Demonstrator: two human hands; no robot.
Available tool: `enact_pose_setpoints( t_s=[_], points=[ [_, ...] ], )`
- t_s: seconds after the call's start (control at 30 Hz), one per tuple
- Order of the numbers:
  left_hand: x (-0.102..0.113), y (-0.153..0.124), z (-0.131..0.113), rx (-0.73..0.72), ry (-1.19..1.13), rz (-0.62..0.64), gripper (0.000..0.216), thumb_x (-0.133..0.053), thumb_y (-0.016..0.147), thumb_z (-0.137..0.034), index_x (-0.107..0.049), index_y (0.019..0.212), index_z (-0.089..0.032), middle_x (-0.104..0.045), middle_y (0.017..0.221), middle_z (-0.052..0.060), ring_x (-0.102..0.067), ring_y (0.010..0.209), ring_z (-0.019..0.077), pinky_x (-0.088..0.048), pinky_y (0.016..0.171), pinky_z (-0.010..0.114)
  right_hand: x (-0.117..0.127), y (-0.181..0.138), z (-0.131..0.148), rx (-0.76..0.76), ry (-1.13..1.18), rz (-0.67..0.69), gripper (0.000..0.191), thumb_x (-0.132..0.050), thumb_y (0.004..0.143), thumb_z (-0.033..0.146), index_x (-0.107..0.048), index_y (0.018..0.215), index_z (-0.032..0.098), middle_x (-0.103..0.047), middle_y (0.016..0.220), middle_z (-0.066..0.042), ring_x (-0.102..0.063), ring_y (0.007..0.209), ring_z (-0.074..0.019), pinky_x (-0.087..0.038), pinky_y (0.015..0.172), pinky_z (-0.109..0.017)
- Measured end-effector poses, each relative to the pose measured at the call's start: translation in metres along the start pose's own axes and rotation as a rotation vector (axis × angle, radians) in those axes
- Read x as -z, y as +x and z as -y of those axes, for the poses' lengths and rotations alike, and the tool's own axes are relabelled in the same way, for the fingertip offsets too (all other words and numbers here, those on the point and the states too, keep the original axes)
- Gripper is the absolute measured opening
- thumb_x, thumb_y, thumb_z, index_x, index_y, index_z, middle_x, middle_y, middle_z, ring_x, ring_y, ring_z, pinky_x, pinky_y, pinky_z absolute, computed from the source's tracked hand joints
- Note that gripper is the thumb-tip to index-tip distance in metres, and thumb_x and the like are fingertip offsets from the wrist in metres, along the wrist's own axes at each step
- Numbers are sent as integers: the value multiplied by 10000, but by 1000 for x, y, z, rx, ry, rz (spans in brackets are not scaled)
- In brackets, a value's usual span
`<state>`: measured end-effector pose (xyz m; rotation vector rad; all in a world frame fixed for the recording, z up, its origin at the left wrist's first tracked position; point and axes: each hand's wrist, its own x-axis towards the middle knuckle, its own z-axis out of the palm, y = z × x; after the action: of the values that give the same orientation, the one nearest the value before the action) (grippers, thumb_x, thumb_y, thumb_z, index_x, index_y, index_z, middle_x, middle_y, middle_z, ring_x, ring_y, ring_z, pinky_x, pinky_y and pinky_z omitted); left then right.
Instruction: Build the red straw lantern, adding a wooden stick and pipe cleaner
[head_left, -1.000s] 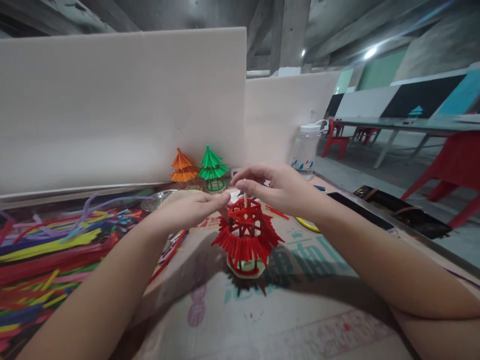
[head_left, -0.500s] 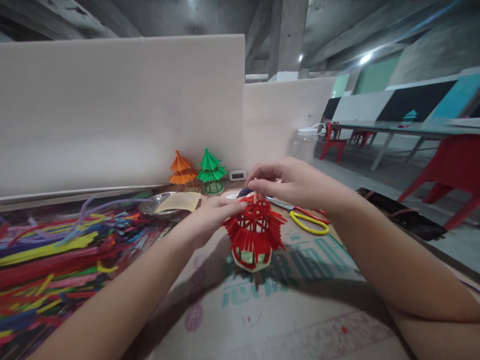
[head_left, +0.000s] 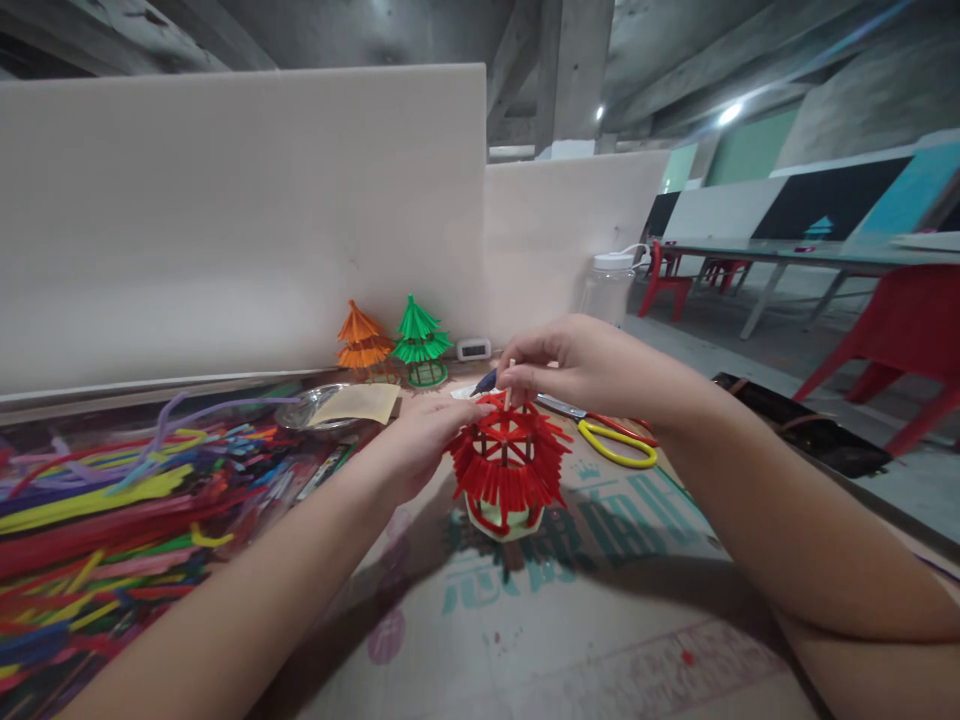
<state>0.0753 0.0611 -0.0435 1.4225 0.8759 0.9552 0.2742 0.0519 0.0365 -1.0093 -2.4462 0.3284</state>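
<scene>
A red model pavilion (head_left: 512, 475) with two fringed tiers, seemingly made of pipe cleaners, stands upright on a pale base on the cardboard-covered table. My left hand (head_left: 424, 435) rests against its upper left side, fingers reaching to the top tier and partly hidden behind it. Above the top, my right hand (head_left: 566, 365) pinches a thin pale wooden stick (head_left: 510, 385) between thumb and fingertips; the stick's lower end goes in at the centre of the red top. Right behind lie scissors (head_left: 619, 445) with yellow and red handles.
Heaps of coloured pipe cleaners (head_left: 97, 520) cover the left side. An orange pavilion (head_left: 364, 340), a green pavilion (head_left: 421, 340) and a small digital clock (head_left: 473, 349) stand at the back. A clear bottle (head_left: 606, 290) is at the back right, a foil dish (head_left: 307, 408) at the left.
My right fingers have shifted slightly, so more of the stick shows. The red pavilion has tilted or turned a little; my left hand stays against it.
</scene>
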Motion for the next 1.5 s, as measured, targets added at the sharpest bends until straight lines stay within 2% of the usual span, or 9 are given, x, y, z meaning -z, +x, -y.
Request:
enact_pose_setpoints(
  t_s=[0.23,0.33,0.47,0.63,0.77,1.0,1.13,1.27,1.5],
  points=[
    [1,-1,1,-19,21,4,260,-726,767,-382,-755,793,-126,-729,842,84,-587,776,193,-409,731,317,0,-1,1,-4,5,-1,264,-558,961,323,-729,826,174,-722,736,-4,-610,671,-131,-400,622,-252],
    [3,0,3,-8,53,-14,340,-712,807,-461,-773,835,-127,-757,894,103,-607,793,206,-414,750,323,2,1,-3,-3,60,-103,307,-513,998,360,-749,1021,164,-752,819,-25,-645,716,-139,-438,653,-251],
    [7,1,3,-37,104,-23,428,-708,816,-556,-799,1022,-192,-768,1158,108,-643,1052,278,-446,912,370,8,2,-9,-64,68,-267,320,-504,999,318,-761,1068,140,-752,793,-43,-663,724,-153,-470,671,-263],
    [16,1,-1,-43,207,12,364,-709,807,-571,-810,871,-227,-777,1142,86,-609,1190,304,-413,1062,413,7,4,-15,-84,60,-208,254,-588,947,258,-779,1085,164,-795,970,-64,-710,864,-176,-508,753,-271],
    [20,-1,-2,-26,248,63,314,-667,866,-530,-813,880,-252,-786,1059,75,-644,1117,291,-462,1002,403,3,4,-16,-49,121,-174,318,-579,957,287,-737,1209,174,-792,923,-47,-709,796,-165,-510,690,-262],
    [22,-5,-10,-36,372,58,318,-639,879,-519,-812,889,-252,-792,1012,63,-678,1040,285,-490,899,354,9,2,-11,-66,29,-191,260,-574,962,284,-768,1087,164,-803,1013,-66,-725,904,-189,-521,764,-274],
    [30,-8,-23,20,553,-45,359,-700,815,-547,-801,901,-213,-798,973,76,-692,990,303,-491,862,355,9,2,-12,-96,17,-154,281,-579,968,321,-750,1137,176,-798,1018,-54,-717,898,-182,-507,752,-266],
    [44,-12,-32,-11,718,-83,300,-765,744,-522,-792,771,-224,-792,879,64,-698,953,303,-498,818,336,7,3,-19,-98,15,-103,316,-570,976,361,-736,1167,171,-790,1009,-58,-703,870,-177,-492,739,-271],
    [56,-24,-45,-56,976,-40,280,-694,801,-494,-819,908,-269,-786,1059,47,-690,977,280,-483,834,315,3,7,-23,-98,17,-22,325,-559,982,385,-734,1152,170,-783,1058,-72,-700,914,-191,-481,749,-270]
  ],
)
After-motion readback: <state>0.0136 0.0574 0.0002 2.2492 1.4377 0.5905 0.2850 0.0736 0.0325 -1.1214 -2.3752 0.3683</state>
